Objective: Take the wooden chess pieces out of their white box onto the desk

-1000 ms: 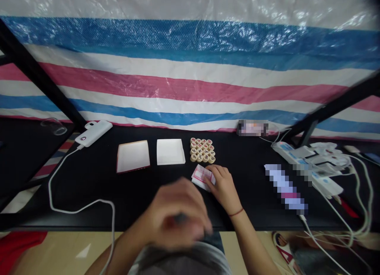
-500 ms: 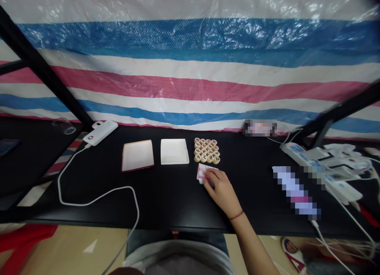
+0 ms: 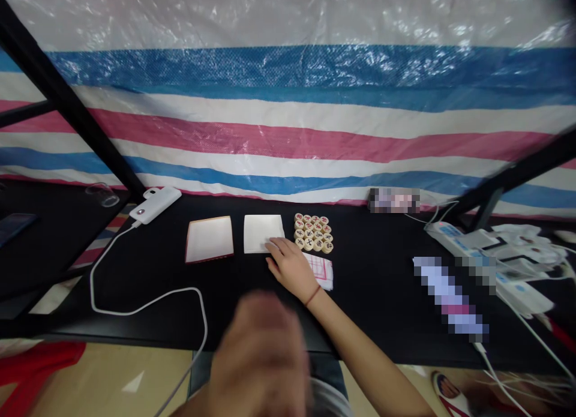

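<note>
My right hand [image 3: 292, 268] reaches over the near right corner of a shallow white box [image 3: 262, 232], its fingers apart and nothing held in them. My left hand [image 3: 261, 351] is a large blur low in the middle, close to the camera, and its fingers cannot be made out. To the right of the box stands a square block of round Chinese chess pieces [image 3: 314, 233], with red and black characters on top. A folded white sheet with pink lines [image 3: 321, 271] lies just below the pieces, partly behind my right wrist. The open box lid [image 3: 209, 239] lies left of the white box.
A white power bank [image 3: 155, 204] with a long cable lies at the back left of the black table [image 3: 148, 267]. On the right are a power strip [image 3: 490, 267] with chargers and a pixelated device [image 3: 450, 297]. Another pixelated item [image 3: 393, 200] stands at the back.
My right hand has let go of the folded sheet and moved left to the white box. My left hand has come into view from below. The view has tilted up slightly.
</note>
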`<state>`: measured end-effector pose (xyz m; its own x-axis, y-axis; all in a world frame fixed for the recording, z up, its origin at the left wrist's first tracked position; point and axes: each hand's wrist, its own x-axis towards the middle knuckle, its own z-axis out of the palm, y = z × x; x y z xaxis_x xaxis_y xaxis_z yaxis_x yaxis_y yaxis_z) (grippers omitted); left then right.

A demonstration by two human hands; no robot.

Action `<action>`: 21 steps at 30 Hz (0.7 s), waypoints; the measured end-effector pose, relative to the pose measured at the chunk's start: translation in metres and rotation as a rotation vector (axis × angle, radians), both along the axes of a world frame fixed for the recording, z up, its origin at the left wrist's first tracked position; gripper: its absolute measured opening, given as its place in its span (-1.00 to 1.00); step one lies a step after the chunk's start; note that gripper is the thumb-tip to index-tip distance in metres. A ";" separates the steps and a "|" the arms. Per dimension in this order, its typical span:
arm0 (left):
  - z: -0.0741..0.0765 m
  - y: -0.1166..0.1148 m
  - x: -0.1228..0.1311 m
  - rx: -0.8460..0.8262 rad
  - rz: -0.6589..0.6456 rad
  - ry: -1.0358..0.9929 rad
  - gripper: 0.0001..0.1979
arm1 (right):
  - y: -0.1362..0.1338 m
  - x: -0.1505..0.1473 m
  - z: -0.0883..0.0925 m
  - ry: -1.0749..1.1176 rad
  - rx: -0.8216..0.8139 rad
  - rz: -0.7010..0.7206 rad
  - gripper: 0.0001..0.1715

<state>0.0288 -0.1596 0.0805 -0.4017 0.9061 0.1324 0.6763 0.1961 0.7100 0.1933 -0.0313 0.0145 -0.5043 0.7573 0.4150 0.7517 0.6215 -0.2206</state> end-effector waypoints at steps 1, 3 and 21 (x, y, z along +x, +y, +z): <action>-0.005 0.022 0.001 0.024 -0.037 0.057 -0.53 | 0.007 -0.002 -0.003 -0.032 -0.009 0.003 -0.71; -0.021 0.063 0.001 0.074 -0.101 0.251 -0.57 | 0.016 -0.003 -0.009 -0.069 -0.022 -0.009 -0.77; -0.092 0.142 0.003 0.387 -0.295 0.663 -0.54 | 0.026 0.003 -0.013 0.121 0.031 -0.075 -0.74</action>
<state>0.0318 -0.0179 -0.0113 0.1171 0.8038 0.5832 0.9646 -0.2318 0.1258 0.1965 -0.0051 0.0020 -0.3921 0.7767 0.4929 0.7652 0.5728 -0.2940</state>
